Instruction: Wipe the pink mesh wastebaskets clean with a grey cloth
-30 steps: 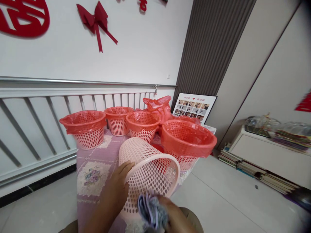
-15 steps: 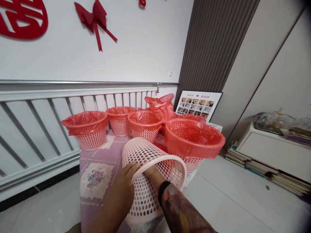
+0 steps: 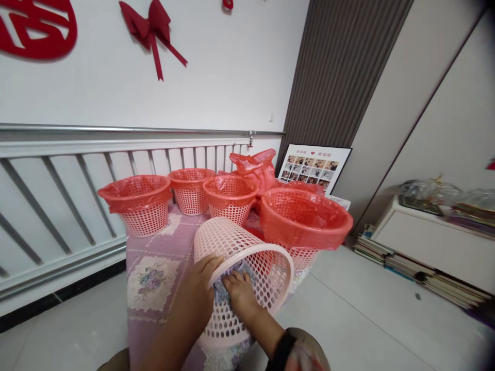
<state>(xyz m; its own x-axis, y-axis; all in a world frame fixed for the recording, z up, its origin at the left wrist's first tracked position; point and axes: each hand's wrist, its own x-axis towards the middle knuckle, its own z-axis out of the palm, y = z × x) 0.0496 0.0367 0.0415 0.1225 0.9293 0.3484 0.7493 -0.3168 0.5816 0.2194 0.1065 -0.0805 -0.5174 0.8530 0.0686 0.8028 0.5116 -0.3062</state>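
Note:
A pale pink plastic wastebasket (image 3: 222, 237) with a mesh of holes lies tilted on its side, its mouth toward me. My left hand (image 3: 199, 291) is closed on the left part of its rim. My right hand (image 3: 242, 296) reaches into the mouth, fingers bent over a blue-grey and lavender cloth (image 3: 221, 292) pressed to the inner wall. Part of the cloth is hidden behind that hand. Just right of the wastebasket stands a larger one with a red bag liner (image 3: 305, 226).
More red-lined baskets (image 3: 143, 206) stand along the far side of the purple floral tablecloth (image 3: 154, 278). A crumpled red plastic bag (image 3: 259, 170) sits behind them. A white radiator (image 3: 46, 206) runs along the left wall. Books (image 3: 436, 283) are stacked at right.
My right hand has drawn back from deep inside the wastebasket toward its mouth, and the cloth under its fingers now shows. My left hand stays on the rim.

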